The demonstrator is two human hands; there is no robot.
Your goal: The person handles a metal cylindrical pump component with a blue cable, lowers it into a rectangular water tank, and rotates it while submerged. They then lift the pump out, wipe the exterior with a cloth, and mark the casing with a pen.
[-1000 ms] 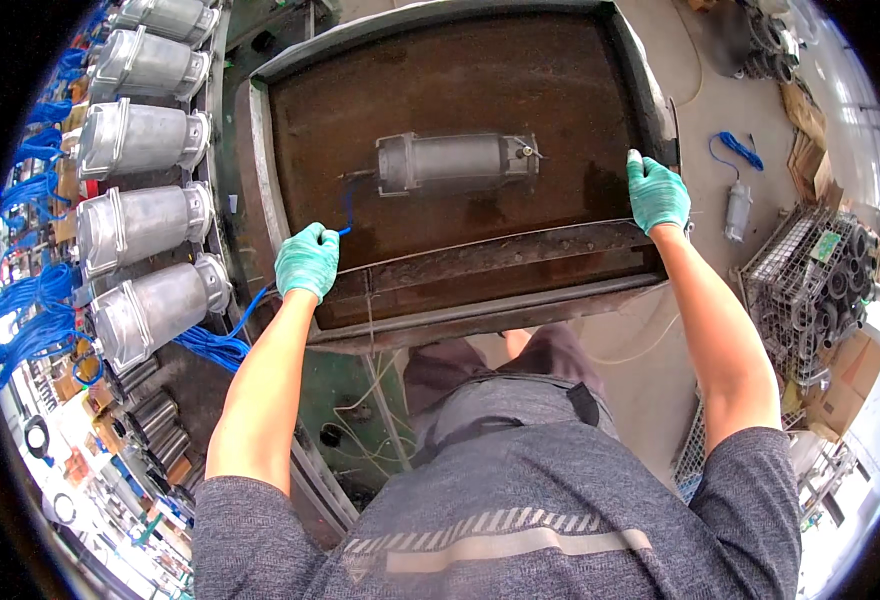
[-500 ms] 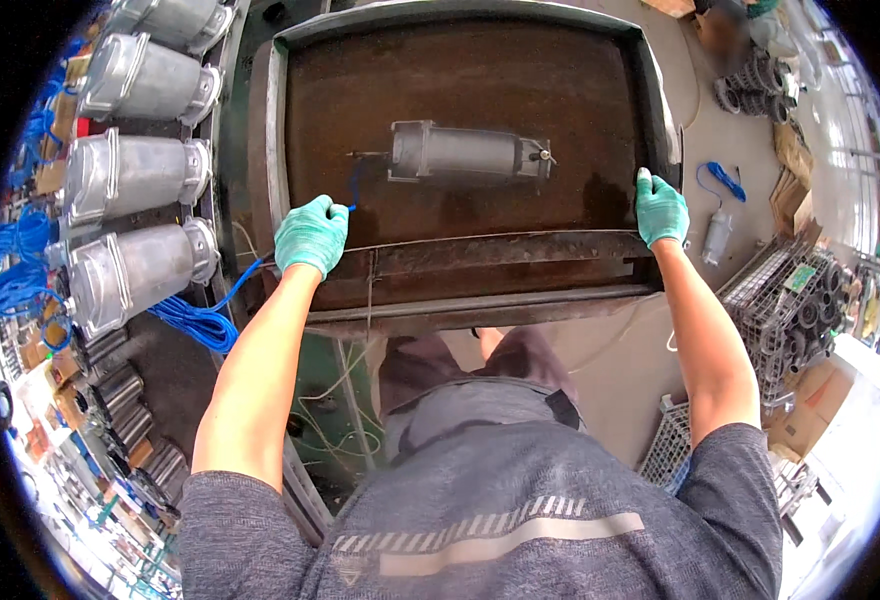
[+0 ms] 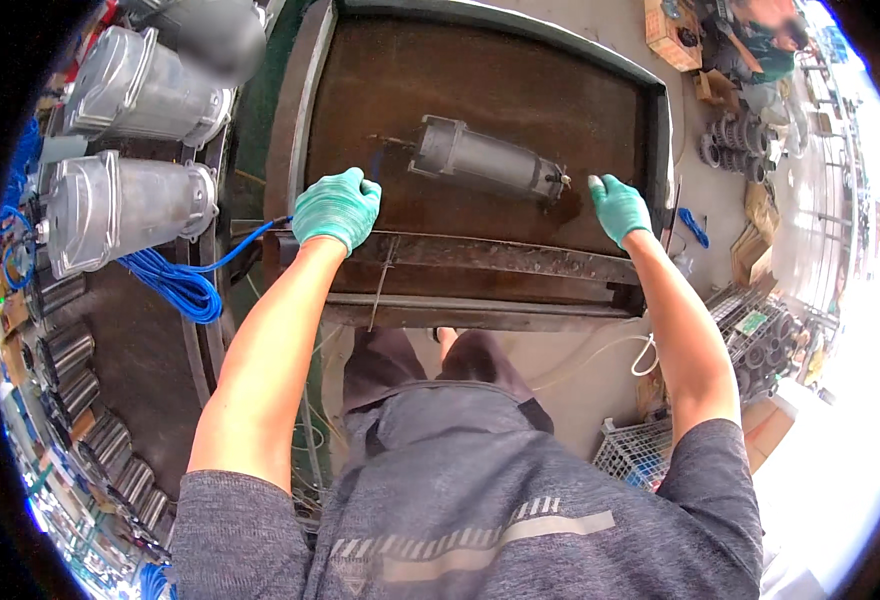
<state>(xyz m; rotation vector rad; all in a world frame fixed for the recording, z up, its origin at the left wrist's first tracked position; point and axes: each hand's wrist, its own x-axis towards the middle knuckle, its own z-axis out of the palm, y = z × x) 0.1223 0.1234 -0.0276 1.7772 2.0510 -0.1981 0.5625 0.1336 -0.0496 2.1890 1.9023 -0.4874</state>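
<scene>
Inside the dark brown, grey-rimmed metal tank (image 3: 307,100), a grey metal cylinder (image 3: 490,160) lay slantwise beyond my green-gloved left hand (image 3: 337,210) and right hand (image 3: 620,210), fingers curled, whether clamped I couldn't tell, and a snag in the coiled blue cable (image 3: 175,282) might have yanked it leftward.

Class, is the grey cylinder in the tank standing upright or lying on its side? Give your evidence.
The grey cylinder is lying on its side: we see its long body stretched crosswise inside the tank.
</scene>
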